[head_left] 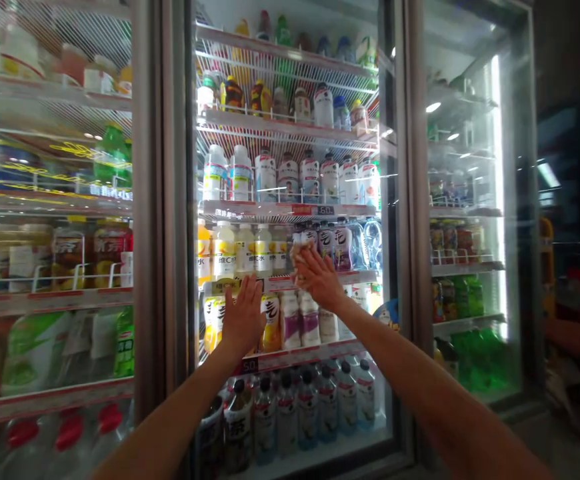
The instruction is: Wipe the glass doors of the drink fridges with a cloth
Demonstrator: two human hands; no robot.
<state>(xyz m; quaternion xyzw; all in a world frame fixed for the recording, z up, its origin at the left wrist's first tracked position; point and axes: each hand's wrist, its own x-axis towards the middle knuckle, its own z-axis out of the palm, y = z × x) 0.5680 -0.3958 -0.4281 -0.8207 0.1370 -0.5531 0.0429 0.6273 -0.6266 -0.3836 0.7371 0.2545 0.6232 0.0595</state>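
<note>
My left hand (243, 317) is open, fingers stretched upward and palm flat toward the middle glass door (290, 200) of a lit drinks fridge. It seems to rest on the glass in front of the yellow-labelled bottles (270, 323). My right hand (320, 277) is a little higher and to the right. Its fingers press a pale crumpled cloth (301, 250) against the same door, level with the shelf of white and purple bottles (343, 247).
Wire shelves with several rows of bottles fill the fridge. A metal door frame (163, 200) stands left of my hands, another frame (410, 200) to the right. Dark-capped bottles (295, 407) line the bottom shelf. Another person's arm (577, 340) shows at the far right.
</note>
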